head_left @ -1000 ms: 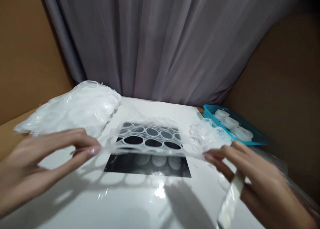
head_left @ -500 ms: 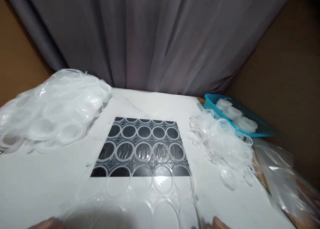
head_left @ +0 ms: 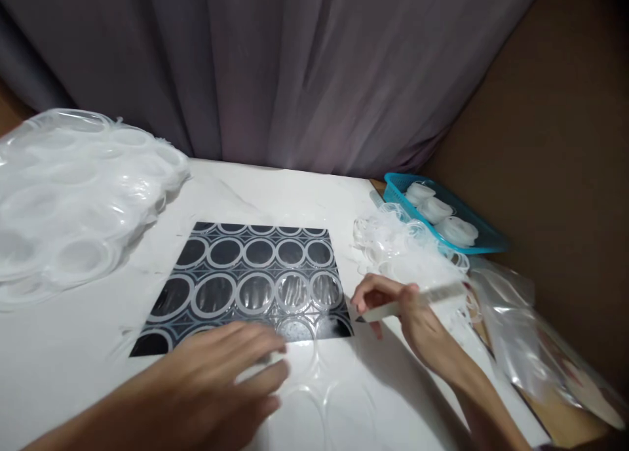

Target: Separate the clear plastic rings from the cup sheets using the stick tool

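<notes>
A clear plastic sheet (head_left: 322, 366) marked with rows of circles lies over a black rectangular mat (head_left: 248, 269) and reaches past its near edge. My left hand (head_left: 230, 366) hovers over or rests on the sheet's near part; its fingers are stretched and slightly apart, with nothing seen in them. Beyond the mat's right corner, my right hand (head_left: 407, 313) is closed around a slim white pen-like tool (head_left: 388, 312) with a dark tip pointing left toward the mat. Whether the tip touches anything I cannot tell.
On the left lies a big stack of white, translucent circle-marked sheets (head_left: 83, 195). A heap of clear plastic scraps (head_left: 393, 238) is to the right. Behind it, a blue basket (head_left: 472, 241) holds rolled white pieces. Clear plastic bags (head_left: 511, 326) lie along the right edge. A grey curtain (head_left: 275, 71) hangs behind.
Both hands have come up from the bottom edge into view. The right hand now holds the white pen-like tool, and the left has moved over the sheet. The view has shifted slightly.
</notes>
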`<move>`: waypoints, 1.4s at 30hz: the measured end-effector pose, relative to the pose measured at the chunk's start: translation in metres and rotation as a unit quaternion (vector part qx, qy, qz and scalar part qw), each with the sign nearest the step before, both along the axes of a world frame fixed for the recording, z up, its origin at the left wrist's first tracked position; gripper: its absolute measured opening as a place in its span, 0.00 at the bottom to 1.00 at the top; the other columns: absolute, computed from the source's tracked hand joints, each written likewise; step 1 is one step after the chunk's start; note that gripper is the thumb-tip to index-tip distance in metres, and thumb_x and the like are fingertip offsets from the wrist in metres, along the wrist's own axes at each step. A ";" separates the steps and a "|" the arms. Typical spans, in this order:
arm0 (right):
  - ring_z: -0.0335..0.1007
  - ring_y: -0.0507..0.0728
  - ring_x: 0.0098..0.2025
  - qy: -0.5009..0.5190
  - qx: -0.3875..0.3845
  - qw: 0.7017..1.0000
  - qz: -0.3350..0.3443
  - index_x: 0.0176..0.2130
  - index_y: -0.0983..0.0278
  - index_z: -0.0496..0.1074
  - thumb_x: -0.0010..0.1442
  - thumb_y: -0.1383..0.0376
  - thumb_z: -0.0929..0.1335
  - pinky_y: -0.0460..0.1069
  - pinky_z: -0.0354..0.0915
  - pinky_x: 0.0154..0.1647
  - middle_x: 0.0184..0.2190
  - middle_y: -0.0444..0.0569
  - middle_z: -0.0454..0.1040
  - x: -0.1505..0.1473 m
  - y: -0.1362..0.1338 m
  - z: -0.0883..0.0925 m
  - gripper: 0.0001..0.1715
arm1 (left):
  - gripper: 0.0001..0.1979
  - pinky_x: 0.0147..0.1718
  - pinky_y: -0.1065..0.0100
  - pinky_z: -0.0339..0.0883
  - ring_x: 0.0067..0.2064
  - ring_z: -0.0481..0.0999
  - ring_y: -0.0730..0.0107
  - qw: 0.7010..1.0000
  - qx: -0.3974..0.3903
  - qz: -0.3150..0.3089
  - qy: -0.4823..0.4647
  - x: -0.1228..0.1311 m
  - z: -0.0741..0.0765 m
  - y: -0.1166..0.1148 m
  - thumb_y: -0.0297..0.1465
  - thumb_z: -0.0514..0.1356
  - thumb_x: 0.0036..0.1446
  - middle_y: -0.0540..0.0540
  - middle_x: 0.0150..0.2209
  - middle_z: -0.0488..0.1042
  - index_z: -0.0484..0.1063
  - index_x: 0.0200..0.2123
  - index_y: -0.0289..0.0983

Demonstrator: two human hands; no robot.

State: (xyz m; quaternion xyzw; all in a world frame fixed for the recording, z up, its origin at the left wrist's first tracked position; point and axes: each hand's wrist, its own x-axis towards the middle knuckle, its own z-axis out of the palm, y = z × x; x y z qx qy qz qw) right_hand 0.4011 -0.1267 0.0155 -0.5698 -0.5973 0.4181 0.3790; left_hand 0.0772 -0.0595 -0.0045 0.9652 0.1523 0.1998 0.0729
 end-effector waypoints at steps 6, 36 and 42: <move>0.79 0.57 0.31 0.117 -0.042 0.991 -0.041 0.39 0.63 0.75 0.67 0.50 0.73 0.52 0.72 0.36 0.28 0.47 0.78 0.012 0.028 -0.036 0.18 | 0.21 0.54 0.54 0.75 0.58 0.77 0.52 0.999 0.029 -0.016 0.038 0.084 -0.026 0.006 0.38 0.55 0.73 0.39 0.59 0.76 0.67 0.62 0.32; 0.75 0.61 0.54 -0.252 0.249 0.929 0.107 0.67 0.54 0.69 0.73 0.71 0.65 0.60 0.69 0.52 0.62 0.51 0.77 0.005 -0.005 -0.050 0.27 | 0.17 0.55 0.50 0.70 0.53 0.75 0.51 0.999 -0.037 -0.010 -0.033 0.088 -0.043 0.000 0.31 0.56 0.70 0.40 0.54 0.77 0.71 0.58 0.33; 0.79 0.59 0.47 -0.343 0.267 0.900 0.031 0.66 0.52 0.71 0.73 0.72 0.65 0.59 0.67 0.47 0.59 0.48 0.80 -0.001 0.015 -0.047 0.28 | 0.19 0.57 0.49 0.71 0.56 0.75 0.50 0.999 -0.051 -0.015 -0.004 0.086 -0.042 -0.003 0.33 0.57 0.70 0.40 0.56 0.77 0.70 0.61 0.32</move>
